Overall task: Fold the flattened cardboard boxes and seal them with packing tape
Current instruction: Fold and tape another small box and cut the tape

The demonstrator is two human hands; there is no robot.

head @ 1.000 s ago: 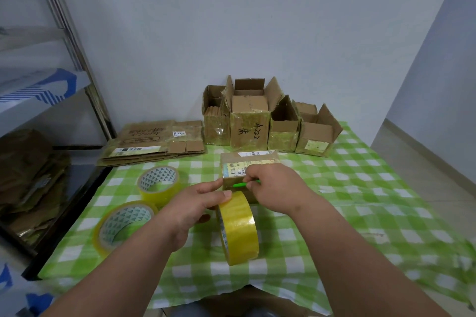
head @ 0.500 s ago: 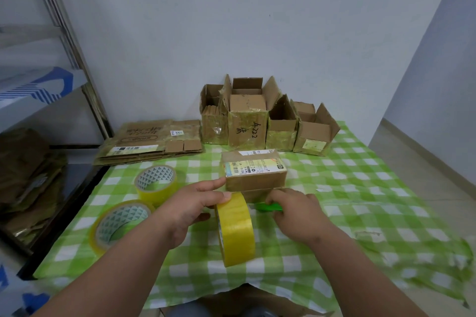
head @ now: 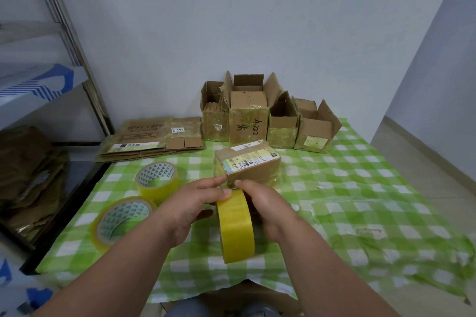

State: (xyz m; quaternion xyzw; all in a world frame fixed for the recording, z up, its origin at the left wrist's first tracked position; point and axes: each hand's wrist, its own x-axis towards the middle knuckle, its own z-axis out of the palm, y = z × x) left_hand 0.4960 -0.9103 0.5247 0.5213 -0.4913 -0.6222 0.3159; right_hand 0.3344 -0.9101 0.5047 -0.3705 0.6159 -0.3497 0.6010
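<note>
My left hand (head: pixel 195 203) grips a yellow packing tape roll (head: pixel 235 229) that stands on edge above the near part of the table. My right hand (head: pixel 268 203) is closed against the roll's right side, with its thumb tip at the top of the roll. Just behind both hands sits a small closed cardboard box (head: pixel 251 167) with a printed label on its top, wrapped in tape. A stack of flattened cardboard boxes (head: pixel 152 140) lies at the back left of the table.
Two more tape rolls (head: pixel 157 180) (head: pixel 121 219) lie flat on the green checked tablecloth (head: pixel 360 188) to the left. Several open folded boxes (head: pixel 247 121) stand in a row against the back wall. A metal shelf (head: pixel 38 90) with a cardboard pile (head: pixel 25 175) stands at the left.
My right hand left the box top, dipped to the table with a green object, then came up against the tape roll. The green object is no longer visible. The box has turned slightly.
</note>
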